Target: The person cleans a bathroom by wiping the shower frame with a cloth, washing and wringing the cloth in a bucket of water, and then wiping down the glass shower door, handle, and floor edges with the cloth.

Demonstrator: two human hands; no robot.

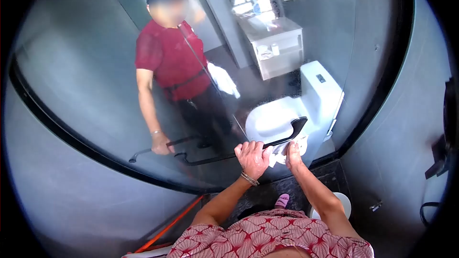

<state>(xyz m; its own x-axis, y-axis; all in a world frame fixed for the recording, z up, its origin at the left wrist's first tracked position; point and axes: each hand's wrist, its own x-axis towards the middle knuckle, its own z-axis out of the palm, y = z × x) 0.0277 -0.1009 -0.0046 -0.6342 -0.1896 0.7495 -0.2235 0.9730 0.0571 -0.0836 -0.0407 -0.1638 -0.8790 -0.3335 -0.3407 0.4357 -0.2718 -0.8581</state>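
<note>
A long black handle bar [215,158] runs across the glass panel in front of me, with a curved end at the right. My left hand [253,159] is closed round the bar, a bangle at its wrist. Close beside it, my right hand [293,155] holds a crumpled white cloth [278,156] against the underside of the bar. Part of the cloth hangs between the two hands, and the fingers of my right hand are partly hidden behind it.
Through the glass show a white toilet [275,117], a cabinet [277,48] and a person in a red shirt [169,62], one hand by a second black bar [184,141]. A white bucket [343,205] stands by my right arm. An orange pole [169,224] leans at lower left.
</note>
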